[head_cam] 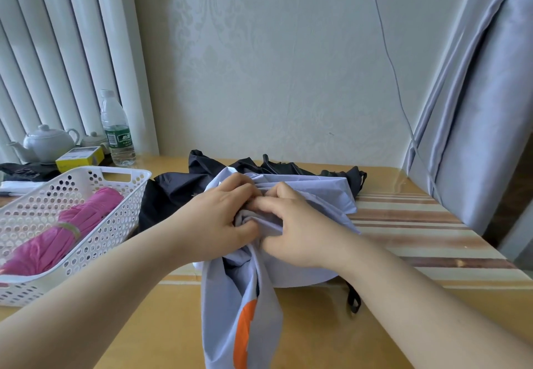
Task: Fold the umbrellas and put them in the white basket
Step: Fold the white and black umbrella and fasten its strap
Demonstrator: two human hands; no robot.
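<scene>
White teapot (47,143), water bottle (116,130), yellow box (79,158), perhaps a sugar pot (93,139)

Soft daylight, mild glare (wide-angle edge warp).

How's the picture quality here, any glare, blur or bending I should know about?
Head view: soft, even daylight with no hard shadows; a pale sheen on the glossy table near the front edge; wide-angle bending curves the blinds and curtain at the sides; both hands and the pale grey umbrella are fairly sharp, and the bottle label's small print is unreadable.
</scene>
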